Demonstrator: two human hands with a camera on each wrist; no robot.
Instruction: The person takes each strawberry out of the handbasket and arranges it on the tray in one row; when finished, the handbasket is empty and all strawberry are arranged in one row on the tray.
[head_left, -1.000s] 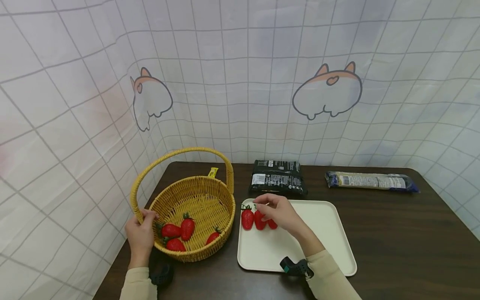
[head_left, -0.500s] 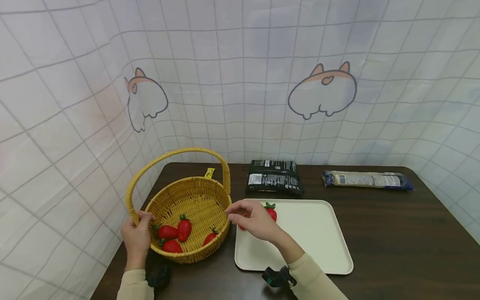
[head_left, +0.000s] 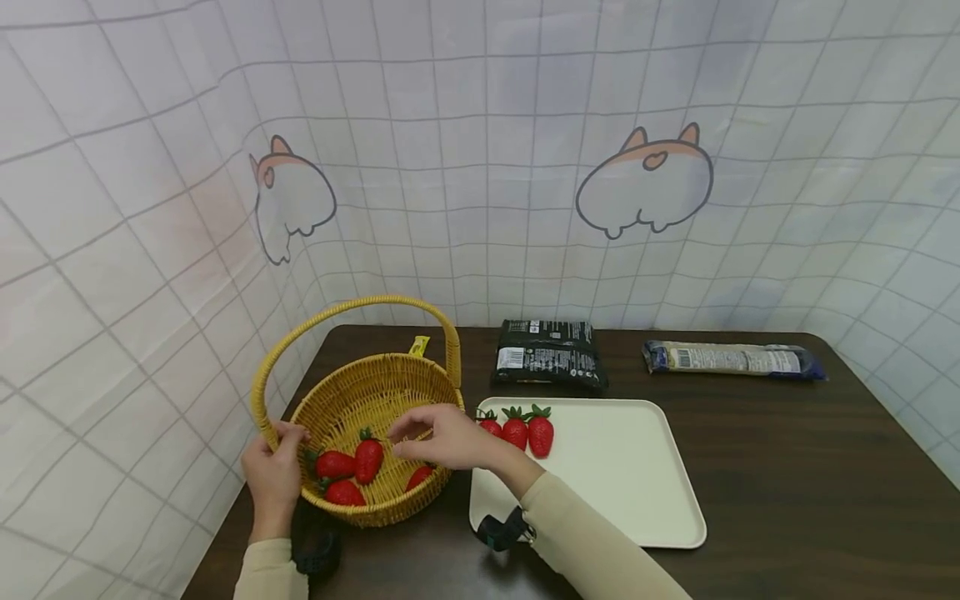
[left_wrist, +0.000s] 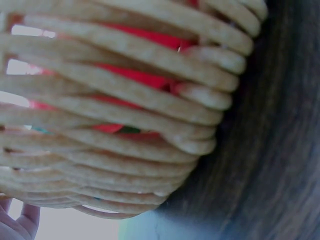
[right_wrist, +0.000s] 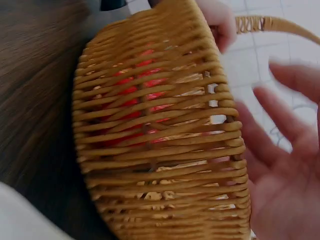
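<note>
A yellow wicker basket [head_left: 397,379] with an arched handle holds several strawberries [head_left: 368,460]. At its left side my left hand [head_left: 272,477] grips the rim by the foot of the handle; only a bit of that hand [left_wrist: 19,224] shows in the left wrist view, below the weave. Over the right part of the basket hovers my right hand [head_left: 446,437], fingers loosely bent and holding nothing. The right wrist view has this hand [right_wrist: 287,155] at the rim with its fingers spread apart. Three strawberries [head_left: 540,435] lie in a row on the cream tray [head_left: 600,475], one partly covered by my hand.
Behind the tray lies a black printed packet [head_left: 550,354]. A long blue-ended packet [head_left: 735,360] is at the back right of the dark table [head_left: 787,483]. A small yellow wrapper [head_left: 419,345] pokes out behind the basket. A grid-patterned curtain [head_left: 480,167] surrounds the table.
My right hand has moved left, from the strawberries on the tray to over the basket, and carries nothing. The left hand keeps its grip on the basket. The view has shifted slightly.
</note>
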